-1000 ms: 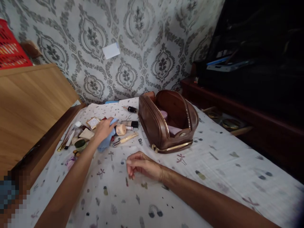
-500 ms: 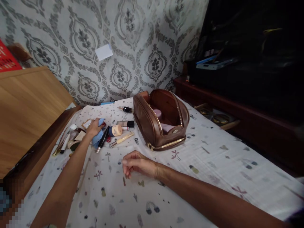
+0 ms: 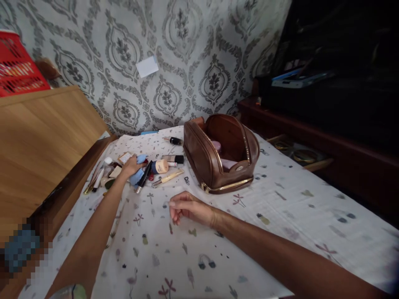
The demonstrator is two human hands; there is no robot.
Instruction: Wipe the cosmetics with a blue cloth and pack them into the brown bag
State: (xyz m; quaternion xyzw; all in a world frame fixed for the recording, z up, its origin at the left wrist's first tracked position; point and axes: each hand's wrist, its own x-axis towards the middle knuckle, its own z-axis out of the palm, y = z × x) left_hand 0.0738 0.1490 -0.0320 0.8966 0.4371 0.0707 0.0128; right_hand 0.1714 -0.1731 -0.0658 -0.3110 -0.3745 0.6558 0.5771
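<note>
My left hand [image 3: 130,167] reaches into a heap of cosmetics and is closed on a blue cloth [image 3: 138,175] and a black pencil-like stick [image 3: 143,177] that juts toward me. Beside it lie a peach round bottle [image 3: 161,166], a black-capped tube [image 3: 173,159] and a cream brush handle [image 3: 168,178]. My right hand [image 3: 187,207] rests on the printed white sheet [image 3: 280,216] with its fingers curled and nothing in them. A brown leather toiletry bag [image 3: 221,155] stands unzipped behind it, with pink items inside.
More small cosmetics [image 3: 104,172] lie at the sheet's left edge by a wooden board [image 3: 40,137]. A black lipstick [image 3: 175,141] lies behind the bag. A dark wooden ledge [image 3: 311,141] with gold bangles runs along the right. A red crate [image 3: 18,66] sits up at the left.
My left hand has pulled left off the peach bottle and now holds the blue cloth with a black stick. My right hand has barely moved.
</note>
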